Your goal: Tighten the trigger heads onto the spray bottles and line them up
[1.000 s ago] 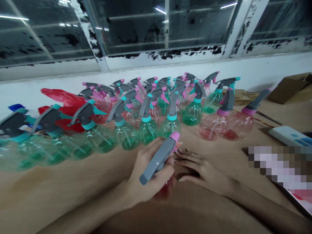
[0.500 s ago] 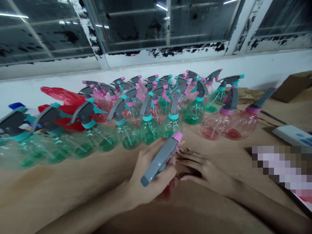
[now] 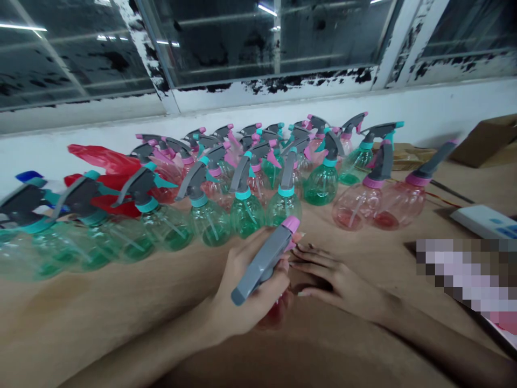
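My left hand is wrapped round the neck of a spray bottle with a grey head and a pink nozzle. Its clear red body shows below my fingers, and most of the trigger is hidden by them. My right hand rests on the table just right of that bottle, fingers stretched out and holding nothing. Just beyond my hands stands a row of green spray bottles with turquoise collars. Two red spray bottles with pink collars stand beyond my right hand.
Several more pink and green bottles crowd toward the wall. A red plastic bag lies behind the left ones. On the right are a white device, a cardboard box and a blurred-out flat item at the wooden table's side.
Almost nothing differs. The spray bottle in my left hand has shifted very slightly up and left, and my right hand stays flat beside it.
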Demonstrator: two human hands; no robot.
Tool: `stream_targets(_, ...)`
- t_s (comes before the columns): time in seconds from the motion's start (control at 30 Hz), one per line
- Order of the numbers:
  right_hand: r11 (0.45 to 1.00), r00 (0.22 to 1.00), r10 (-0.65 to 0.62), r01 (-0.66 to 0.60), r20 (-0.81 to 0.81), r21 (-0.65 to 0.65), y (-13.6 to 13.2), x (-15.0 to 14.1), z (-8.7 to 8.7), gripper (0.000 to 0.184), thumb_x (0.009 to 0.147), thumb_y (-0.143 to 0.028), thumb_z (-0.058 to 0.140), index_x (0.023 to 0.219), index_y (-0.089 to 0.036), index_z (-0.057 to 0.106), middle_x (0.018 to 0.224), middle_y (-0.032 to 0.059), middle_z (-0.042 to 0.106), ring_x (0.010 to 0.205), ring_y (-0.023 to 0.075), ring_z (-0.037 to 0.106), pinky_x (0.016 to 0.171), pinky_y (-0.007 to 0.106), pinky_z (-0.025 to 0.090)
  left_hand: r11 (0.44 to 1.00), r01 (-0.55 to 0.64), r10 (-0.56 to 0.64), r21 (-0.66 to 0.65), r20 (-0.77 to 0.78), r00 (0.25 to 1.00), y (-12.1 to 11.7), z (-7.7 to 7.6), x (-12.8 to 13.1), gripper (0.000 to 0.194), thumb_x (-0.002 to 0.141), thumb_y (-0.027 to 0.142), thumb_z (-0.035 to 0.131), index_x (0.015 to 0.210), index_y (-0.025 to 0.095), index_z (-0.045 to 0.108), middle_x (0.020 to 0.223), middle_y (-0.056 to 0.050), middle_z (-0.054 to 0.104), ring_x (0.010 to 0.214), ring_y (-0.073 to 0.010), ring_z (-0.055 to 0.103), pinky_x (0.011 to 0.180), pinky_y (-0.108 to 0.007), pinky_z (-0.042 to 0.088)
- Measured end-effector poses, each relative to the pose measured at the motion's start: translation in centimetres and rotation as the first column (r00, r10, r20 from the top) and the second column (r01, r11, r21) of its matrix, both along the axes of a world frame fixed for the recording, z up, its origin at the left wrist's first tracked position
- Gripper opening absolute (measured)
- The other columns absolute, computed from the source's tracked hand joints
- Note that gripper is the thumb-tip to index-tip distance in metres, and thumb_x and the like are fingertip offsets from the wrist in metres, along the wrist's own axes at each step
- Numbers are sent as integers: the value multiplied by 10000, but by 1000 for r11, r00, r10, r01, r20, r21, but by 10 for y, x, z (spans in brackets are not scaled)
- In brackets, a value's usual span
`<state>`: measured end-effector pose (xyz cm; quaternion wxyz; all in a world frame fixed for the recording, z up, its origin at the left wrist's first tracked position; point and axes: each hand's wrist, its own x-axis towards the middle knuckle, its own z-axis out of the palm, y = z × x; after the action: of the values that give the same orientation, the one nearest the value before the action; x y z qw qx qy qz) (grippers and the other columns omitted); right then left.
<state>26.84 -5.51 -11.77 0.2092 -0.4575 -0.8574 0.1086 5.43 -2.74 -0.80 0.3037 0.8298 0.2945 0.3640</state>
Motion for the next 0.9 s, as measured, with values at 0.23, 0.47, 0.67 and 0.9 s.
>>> stream_targets(0.23,1000,1000,0,0,-19,-1,-1,1,-1,493,840,-468,517,1286,-262,475,1370,38,465,1301,213,344,1062,449,321,999,25,-26,23,31,999,-1,3,1,166,749,89,483,827,217,553,885,-14,632,789,-162,628,724,-283,531)
stream_targets(0.47,1000,998,-5,5,-61,13,-1,0,2,486,836,-451,533,1283,-270,477,1365,45,471,1285,219,371,1052,459,336,1000,22,-22,19,32,999,0,4,2,219,731,93,480,887,216,573,881,-19,641,687,-142,620,643,-261,526)
stream_targets(0.67,1000,1000,8,-9,-19,-17,-1,1,2,505,845,-469,509,1300,-257,457,1386,39,445,1302,203,343,1070,435,316,1000,-11,11,14,-10,1000,0,4,-1,285,712,100,486,945,211,608,774,-9,637,658,-159,633,624,-273,516)
stream_targets(0.9,1000,999,8,-8,-49,4,0,1,0,495,842,-449,525,1301,-279,451,1364,46,471,1279,214,382,1054,464,333,999,25,-26,34,30,999,-1,8,0,230,689,84,463,848,224,554,808,1,623,659,-145,607,634,-270,513)
